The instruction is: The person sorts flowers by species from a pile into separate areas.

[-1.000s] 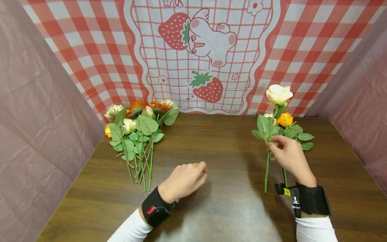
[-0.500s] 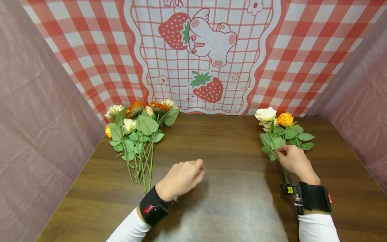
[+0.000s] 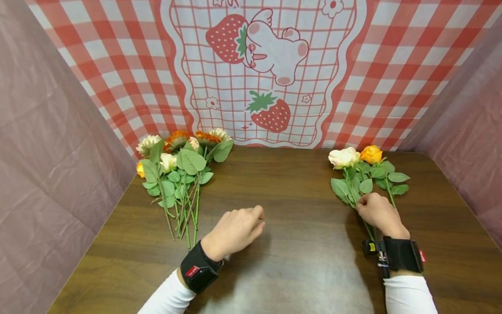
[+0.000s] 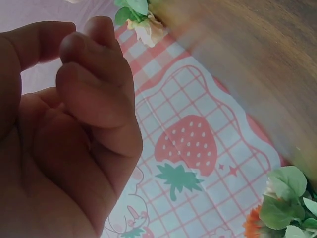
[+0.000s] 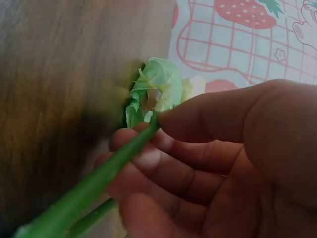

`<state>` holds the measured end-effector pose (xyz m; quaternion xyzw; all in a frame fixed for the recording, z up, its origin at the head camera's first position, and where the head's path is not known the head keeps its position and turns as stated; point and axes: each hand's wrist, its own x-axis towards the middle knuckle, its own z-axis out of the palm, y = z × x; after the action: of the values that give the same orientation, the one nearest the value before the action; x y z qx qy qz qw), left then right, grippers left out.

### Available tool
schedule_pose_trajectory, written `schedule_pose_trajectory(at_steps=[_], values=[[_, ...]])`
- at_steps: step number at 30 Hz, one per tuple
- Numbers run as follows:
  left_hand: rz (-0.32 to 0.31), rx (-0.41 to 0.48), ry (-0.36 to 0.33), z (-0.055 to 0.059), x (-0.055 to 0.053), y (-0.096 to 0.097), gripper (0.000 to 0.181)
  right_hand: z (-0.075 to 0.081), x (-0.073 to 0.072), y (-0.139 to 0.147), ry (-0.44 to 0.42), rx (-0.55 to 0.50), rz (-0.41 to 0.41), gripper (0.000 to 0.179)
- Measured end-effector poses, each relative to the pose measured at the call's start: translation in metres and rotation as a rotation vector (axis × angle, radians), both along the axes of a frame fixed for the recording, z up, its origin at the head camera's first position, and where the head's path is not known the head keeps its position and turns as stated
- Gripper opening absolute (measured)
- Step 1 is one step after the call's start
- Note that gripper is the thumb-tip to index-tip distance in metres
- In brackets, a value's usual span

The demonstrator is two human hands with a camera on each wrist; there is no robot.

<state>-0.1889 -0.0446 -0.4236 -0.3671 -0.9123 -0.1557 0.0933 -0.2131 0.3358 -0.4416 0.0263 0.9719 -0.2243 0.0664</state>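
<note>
My right hand point(image 3: 378, 213) pinches the green stem point(image 5: 101, 173) of a white rose point(image 3: 344, 157) between thumb and fingertips, low over the right side of the table. The rose's leaves point(image 3: 340, 189) spread just ahead of the fingers. Right beside it lies an orange rose point(image 3: 371, 154), its lower stem partly hidden by the hand. Over the middle of the table hovers my left hand point(image 3: 237, 229), fingers loosely curled around nothing. In the left wrist view, that hand point(image 4: 79, 134) also holds nothing.
A pile of flowers lies at the left of the wooden table point(image 3: 274, 187), with orange blooms point(image 3: 177, 139), white blooms point(image 3: 148, 144), a yellow-orange rose point(image 3: 140, 169) and crossed stems point(image 3: 188, 218). Behind stands a red-and-white checked cloth point(image 3: 408, 65); pinkish curtains point(image 3: 59, 109) hang on both sides.
My right hand has lowered the white rose from a raised position down beside the orange rose, still pinching its stem. The left hand has drifted slightly toward me; the left pile is unchanged.
</note>
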Motion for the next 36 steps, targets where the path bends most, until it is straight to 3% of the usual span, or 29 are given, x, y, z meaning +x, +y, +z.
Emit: schedule_pose_trajectory(at_steps=[12,19,26,36], values=[[0.062,0.012,0.012,0.004,-0.005,-0.01,0.009,0.011,0.003,0.005,0.001,0.011,-0.01,0.025],[0.19,0.011,-0.017,0.012,-0.014,-0.026,0.009,0.012,0.003,0.004,0.041,0.015,-0.017,0.021],[0.317,0.041,0.001,0.015,-0.028,-0.049,0.009,0.014,0.005,-0.001,0.102,0.008,-0.03,0.022],[0.519,0.005,-0.144,0.01,-0.045,-0.079,0.015,0.015,0.005,-0.004,0.148,-0.006,-0.028,0.025]])
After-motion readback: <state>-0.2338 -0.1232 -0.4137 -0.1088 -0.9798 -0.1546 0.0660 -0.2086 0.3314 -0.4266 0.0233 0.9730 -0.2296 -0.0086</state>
